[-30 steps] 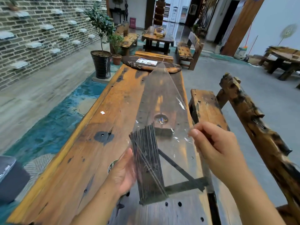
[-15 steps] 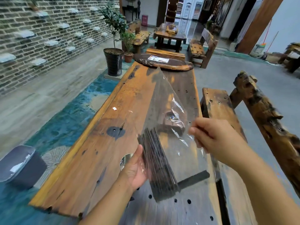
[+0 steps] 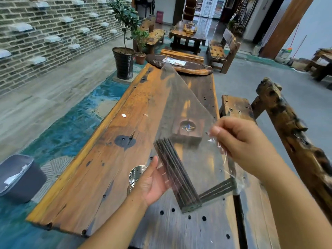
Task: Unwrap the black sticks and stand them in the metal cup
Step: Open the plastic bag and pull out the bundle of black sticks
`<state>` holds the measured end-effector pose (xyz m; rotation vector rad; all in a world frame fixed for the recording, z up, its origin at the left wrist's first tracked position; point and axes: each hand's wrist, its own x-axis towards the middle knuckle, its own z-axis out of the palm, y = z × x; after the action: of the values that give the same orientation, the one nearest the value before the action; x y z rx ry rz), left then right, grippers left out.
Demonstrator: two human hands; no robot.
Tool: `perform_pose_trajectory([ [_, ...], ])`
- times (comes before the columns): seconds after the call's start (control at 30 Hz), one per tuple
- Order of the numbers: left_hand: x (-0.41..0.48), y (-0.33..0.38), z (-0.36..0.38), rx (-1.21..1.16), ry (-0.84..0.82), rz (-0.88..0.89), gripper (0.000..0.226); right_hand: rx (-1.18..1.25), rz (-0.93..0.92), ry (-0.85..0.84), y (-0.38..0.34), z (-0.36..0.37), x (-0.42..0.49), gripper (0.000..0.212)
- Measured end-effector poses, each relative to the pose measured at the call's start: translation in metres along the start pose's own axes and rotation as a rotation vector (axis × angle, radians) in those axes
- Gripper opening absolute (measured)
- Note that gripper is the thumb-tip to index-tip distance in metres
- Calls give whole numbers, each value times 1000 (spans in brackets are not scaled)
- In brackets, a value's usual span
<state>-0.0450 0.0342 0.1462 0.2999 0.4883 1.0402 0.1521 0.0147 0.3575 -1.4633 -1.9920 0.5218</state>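
A bundle of black sticks (image 3: 177,174) lies inside a large clear plastic wrapper (image 3: 186,108) held up over the long wooden table (image 3: 111,159). My left hand (image 3: 152,182) supports the wrapper and the bundle from the left side, palm up. My right hand (image 3: 239,141) pinches the wrapper's right edge between thumb and fingers. A few more black sticks (image 3: 218,190) lie crosswise in the wrapper's lower right corner. The shiny metal cup (image 3: 135,177) stands on the table just behind my left hand, partly hidden by it.
A small wooden block with a round hollow (image 3: 187,130) sits on the table behind the wrapper. A grey bin (image 3: 19,178) stands on the floor at left. A rough wooden bench (image 3: 287,130) runs along the right. A dark slab (image 3: 179,65) lies at the table's far end.
The wrapper has spread wider and flatter between my hands. The bundle has tilted, its top leaning left. My right hand has lifted slightly with the edge; the cup shows more.
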Motion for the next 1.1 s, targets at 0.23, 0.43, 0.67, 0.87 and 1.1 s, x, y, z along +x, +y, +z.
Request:
perform_pose_trajectory([
  [0.23,4,-2,1,-8,5,-13,82,27,56,-116,4,-4,2,28],
  [0.43,6,-3,10,52,124,5,90,255,178,-36,22,1,-5,23],
  [0.67,8,12,14,33,336,121,39,861,377,178,57,25,-43,68],
  [0.87,9,18,16,-28,354,182,21,459,354,139,66,73,-76,32],
  [1.1,-1,14,33,44,329,240,27,357,340,301,57,89,-69,21],
])
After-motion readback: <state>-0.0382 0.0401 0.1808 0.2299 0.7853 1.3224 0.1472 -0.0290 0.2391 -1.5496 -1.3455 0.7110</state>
